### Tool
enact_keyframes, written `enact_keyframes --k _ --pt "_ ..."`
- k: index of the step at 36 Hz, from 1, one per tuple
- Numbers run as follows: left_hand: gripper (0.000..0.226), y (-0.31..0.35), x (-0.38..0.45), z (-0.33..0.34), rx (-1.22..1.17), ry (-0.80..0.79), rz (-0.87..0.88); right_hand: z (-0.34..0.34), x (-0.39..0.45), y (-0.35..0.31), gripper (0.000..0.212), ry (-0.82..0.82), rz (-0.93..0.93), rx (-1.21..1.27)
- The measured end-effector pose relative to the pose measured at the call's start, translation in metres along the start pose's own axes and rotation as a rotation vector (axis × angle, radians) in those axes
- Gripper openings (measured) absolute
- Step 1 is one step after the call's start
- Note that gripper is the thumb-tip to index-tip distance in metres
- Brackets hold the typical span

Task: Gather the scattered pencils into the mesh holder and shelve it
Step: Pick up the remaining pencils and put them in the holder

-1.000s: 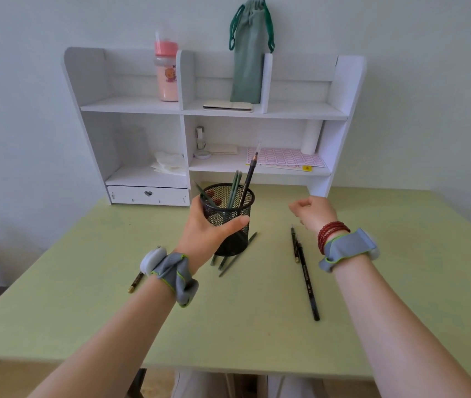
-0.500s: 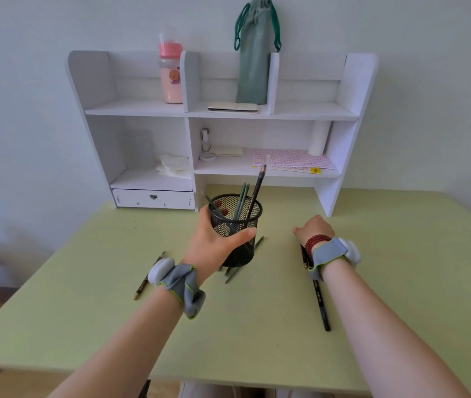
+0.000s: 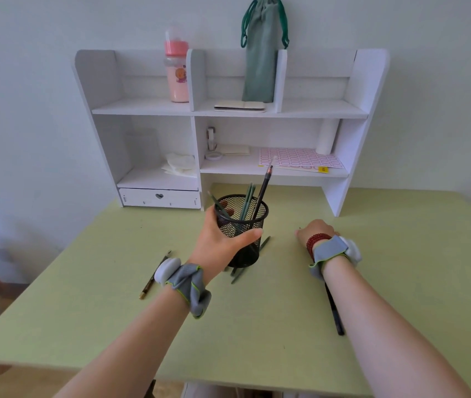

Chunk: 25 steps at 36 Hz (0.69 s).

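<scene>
My left hand grips the black mesh holder, which stands on the green table with several green pencils and one dark pencil upright in it. Loose green pencils lie at the holder's base. A dark pencil with a gold end lies left of my left wrist. My right hand rests knuckles-up on the table, fingers curled down over the far end of a black pencil that runs back under my wrist. Whether those fingers hold it is hidden.
A white desk shelf unit stands at the back of the table, holding a pink bottle, a green pouch, a sticker sheet, tape rolls and a small drawer. The opening under its right half lies just behind the holder.
My right hand has dropped from mid-air down onto the black pencils on the table. My left hand has kept its grip on the holder; the view has shifted slightly.
</scene>
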<state>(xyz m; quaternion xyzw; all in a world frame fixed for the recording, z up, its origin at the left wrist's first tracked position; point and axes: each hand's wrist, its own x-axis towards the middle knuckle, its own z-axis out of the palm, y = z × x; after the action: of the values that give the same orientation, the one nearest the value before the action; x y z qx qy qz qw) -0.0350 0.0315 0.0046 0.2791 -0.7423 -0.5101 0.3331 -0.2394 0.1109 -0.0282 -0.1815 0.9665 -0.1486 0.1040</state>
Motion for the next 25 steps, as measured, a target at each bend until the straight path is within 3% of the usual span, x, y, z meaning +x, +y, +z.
enact_keyframes --k 7,17,25 --pt "0.080 0.002 -0.002 -0.003 -0.012 0.009 0.002 -0.017 -0.008 -0.006 0.037 0.038 0.007 0.217" --pt "0.081 0.008 -0.005 -0.001 -0.025 0.000 0.006 -0.077 -0.043 -0.018 0.050 0.111 -0.328 0.772" --pt "0.078 0.012 -0.009 0.005 -0.027 -0.016 0.011 -0.123 -0.096 -0.042 0.011 0.176 -0.658 1.190"
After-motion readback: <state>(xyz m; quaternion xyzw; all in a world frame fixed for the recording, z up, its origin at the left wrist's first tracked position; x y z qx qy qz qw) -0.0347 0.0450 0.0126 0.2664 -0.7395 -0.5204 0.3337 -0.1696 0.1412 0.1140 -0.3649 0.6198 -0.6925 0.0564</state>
